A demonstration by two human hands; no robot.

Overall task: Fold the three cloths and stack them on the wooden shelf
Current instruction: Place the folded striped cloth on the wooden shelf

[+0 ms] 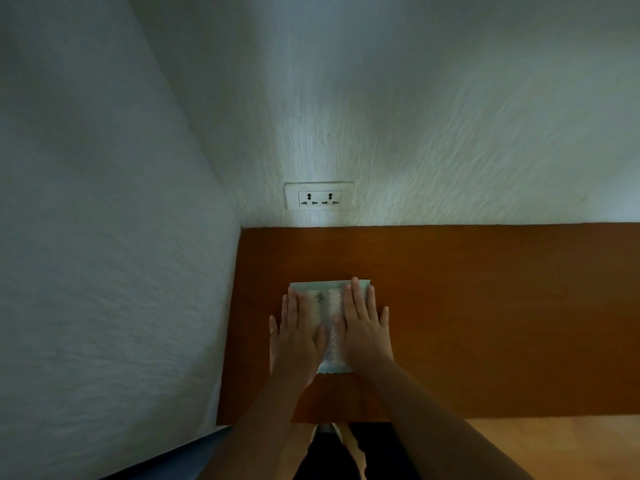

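Note:
A folded pale green and white patterned cloth [329, 303] lies on the wooden shelf [485, 306], near its left end. My left hand [298, 334] presses flat on the cloth's left side with fingers straight. On the right side my right hand [363, 327] lies flat too, fingers straight and reaching the cloth's far edge. Both palms cover most of the cloth; only its middle strip and far edge show. Whether more cloths lie under it cannot be told.
A white textured wall rises behind the shelf, with a double power socket [319, 195] just above it. A second wall [104, 237] closes the left side. Light wooden floor [554, 448] shows below the shelf's front edge, with my dark trousers and a shoe [325, 431].

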